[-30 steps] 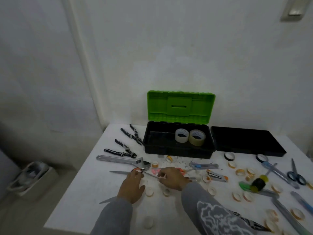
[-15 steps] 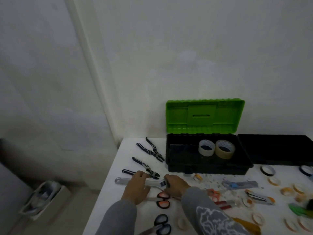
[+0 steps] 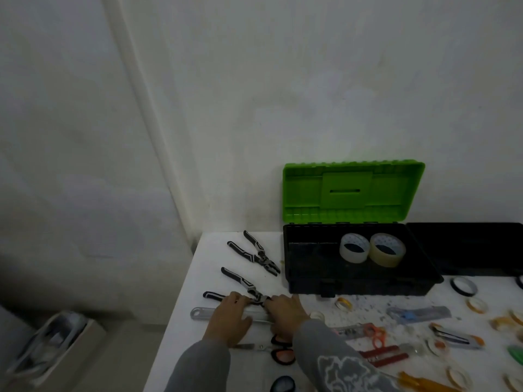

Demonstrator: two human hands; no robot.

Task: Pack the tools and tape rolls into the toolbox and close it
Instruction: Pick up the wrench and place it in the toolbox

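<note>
Both my hands sit on the long silver adjustable wrench [image 3: 201, 312] lying flat on the white counter [image 3: 181, 349]. Left hand [image 3: 229, 318] covers its mid-shaft, fingers [image 3: 236, 297] loosely curled over it; right hand [image 3: 283, 312] covers the head end, grip unclear. Wrench's long axis runs left-right across my fingers. The open black toolbox with green lid [image 3: 359, 278] lies beyond and right of my fingers, nearer my right hand, two clear tape rolls [image 3: 372, 248] inside.

Your white counter [image 3: 215, 360] carried the open toolbox [image 3: 359, 281], two pliers [image 3: 256, 254], a wrench [image 3: 201, 312], scissors [image 3: 278, 352] and scattered tape rolls [image 3: 464, 287]
</note>
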